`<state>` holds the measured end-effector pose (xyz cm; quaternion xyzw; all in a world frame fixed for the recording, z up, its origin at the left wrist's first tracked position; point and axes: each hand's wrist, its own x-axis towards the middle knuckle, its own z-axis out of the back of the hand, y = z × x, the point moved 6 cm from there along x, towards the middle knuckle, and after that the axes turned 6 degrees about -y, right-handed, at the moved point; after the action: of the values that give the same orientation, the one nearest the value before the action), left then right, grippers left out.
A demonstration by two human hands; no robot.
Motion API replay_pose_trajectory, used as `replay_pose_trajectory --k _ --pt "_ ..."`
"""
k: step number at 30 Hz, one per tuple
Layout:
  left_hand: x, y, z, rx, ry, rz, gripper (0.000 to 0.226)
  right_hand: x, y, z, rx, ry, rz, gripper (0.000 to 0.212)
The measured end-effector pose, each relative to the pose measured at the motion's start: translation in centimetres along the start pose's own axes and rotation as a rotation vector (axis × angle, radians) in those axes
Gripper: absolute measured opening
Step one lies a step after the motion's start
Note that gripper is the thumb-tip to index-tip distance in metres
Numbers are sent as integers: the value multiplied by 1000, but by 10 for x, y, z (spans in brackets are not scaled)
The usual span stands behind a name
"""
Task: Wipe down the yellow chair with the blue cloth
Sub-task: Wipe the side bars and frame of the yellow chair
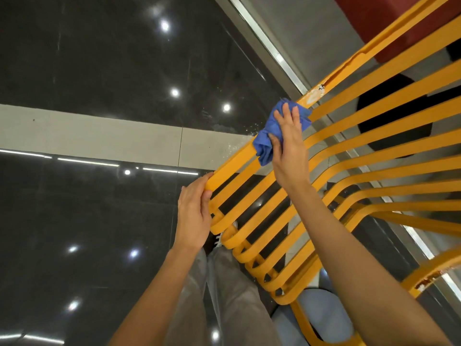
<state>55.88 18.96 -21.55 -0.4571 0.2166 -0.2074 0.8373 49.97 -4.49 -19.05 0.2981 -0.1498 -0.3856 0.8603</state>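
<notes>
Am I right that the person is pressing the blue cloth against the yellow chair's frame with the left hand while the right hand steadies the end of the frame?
Not quite: the hands are swapped. In the head view the right hand presses the blue cloth against the yellow chair, while the left hand grips the frame's end.

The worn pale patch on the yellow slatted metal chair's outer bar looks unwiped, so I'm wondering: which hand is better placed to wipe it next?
The right hand. It already presses the crumpled blue cloth on that bar of the yellow slatted metal chair, just below the worn pale patch. The left hand grips the bar's lower end, steadying the chair.
</notes>
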Motion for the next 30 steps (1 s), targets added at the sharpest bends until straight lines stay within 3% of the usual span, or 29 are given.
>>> replay_pose_trajectory --k 7,14,19,25,30 --pt "-1 6 -2 1 -6 26 37 -75 42 -36 -112 142 168 51" --pt "0 5 -1 27 23 19 45 -4 7 -2 -69 -43 -68 48" --pt "1 7 -2 46 28 39 47 -62 30 -23 -62 49 -36 49" --pt "1 5 0 46 53 14 50 1 8 6 -212 -71 -150 49" --pt "1 7 -4 57 70 24 46 -46 32 -14 -240 -17 -75 47"
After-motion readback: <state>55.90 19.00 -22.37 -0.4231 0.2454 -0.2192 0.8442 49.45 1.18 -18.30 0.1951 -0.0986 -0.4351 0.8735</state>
